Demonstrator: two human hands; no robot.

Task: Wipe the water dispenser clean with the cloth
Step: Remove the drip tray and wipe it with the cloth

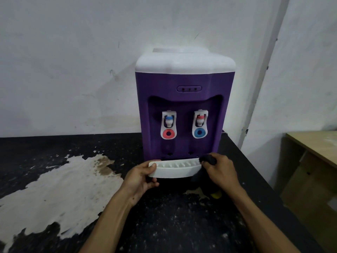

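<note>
Left hand point(142, 177) is curled round the left end of the white drip tray point(176, 170), thumb on top and fingers tucked under it, so a proper grip. Right hand point(220, 170) is at the other end of the tray with a dark cloth point(208, 159) bunched in its fingers, pressed onto the tray's right corner, and the rest of the cloth hangs down below the hand. A bit of yellow point(216, 195) pokes out under that wrist, can't tell what it is. The tray sits right at the foot of the water dispenser point(182, 99), a purple tabletop one with a white top and two white taps point(168, 125). It's upright on a black table point(164, 225), back against the wall, and the tabletop has a big pale peeled patch point(63, 189) to its left. Off to the right there's a light wooden desk point(313, 143).
</note>
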